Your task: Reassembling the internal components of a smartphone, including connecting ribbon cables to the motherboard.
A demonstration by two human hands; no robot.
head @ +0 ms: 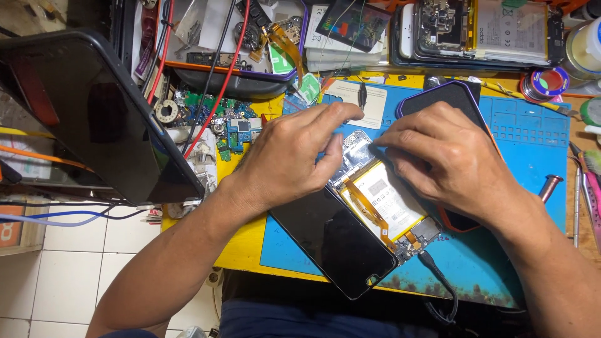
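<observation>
At nine o'clock a large dark tablet (100,119) leaned tilted over the edge of the surface (247,247), with red and black cables (210,106) and a heap of small green circuit boards (228,128) just beside it. Toward the centre, the left hand (291,153) lay over the opened phone (369,206), fingers curled down onto its upper end, pressing rather than clenched on anything; whether a tool sat under them could not be told. The phone lay slanted on the blue work mat (532,150), its dark screen panel (335,241) swung out toward seven o'clock and its white battery (382,200) with an orange flex strip (369,209) exposed. At three o'clock the right hand (447,153) rested on the phone's top edge, fingertips pinching there, its grip on a small part likely but hidden. Done well, this step probably wanted the left hand steadying the frame while the right worked gently, sparing the flex. A black cable (441,278) was plugged in at five o'clock.
</observation>
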